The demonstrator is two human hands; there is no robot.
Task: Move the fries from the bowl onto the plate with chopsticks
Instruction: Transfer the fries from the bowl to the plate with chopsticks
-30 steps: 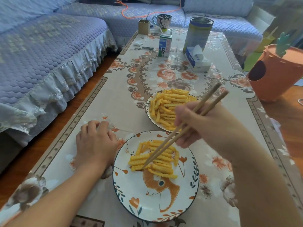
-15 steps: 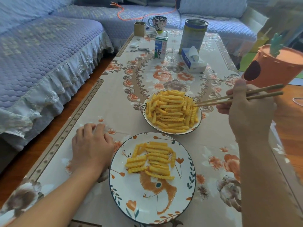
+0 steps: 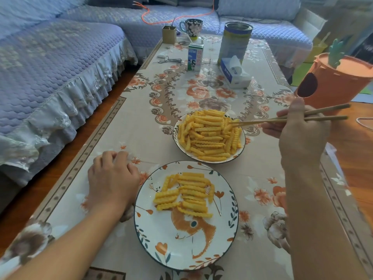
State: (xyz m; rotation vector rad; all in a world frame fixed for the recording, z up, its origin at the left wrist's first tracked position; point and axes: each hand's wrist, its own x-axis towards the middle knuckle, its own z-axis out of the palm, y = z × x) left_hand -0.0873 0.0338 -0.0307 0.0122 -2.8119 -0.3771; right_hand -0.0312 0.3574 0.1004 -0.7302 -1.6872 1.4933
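Fries (image 3: 210,136) fill the bowl (image 3: 242,146) on the worktop (image 3: 141,126), left of the right hand (image 3: 300,134); a smaller batch lies on the plate (image 3: 161,235) nearer the camera. The left hand (image 3: 113,178) rests on the worktop with fingers loosely curled, grasping nothing, just beside the plate's left rim. The right hand grips the chopsticks (image 3: 282,119), whose tips reach the fries at the bowl's right side.

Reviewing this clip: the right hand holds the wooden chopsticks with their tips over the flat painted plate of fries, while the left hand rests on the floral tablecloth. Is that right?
Not quite. In the head view the wooden chopsticks held by the right hand have their tips at the crinkle-cut fries in the white bowl, not over the flat painted plate. The left hand does rest on the floral tablecloth.
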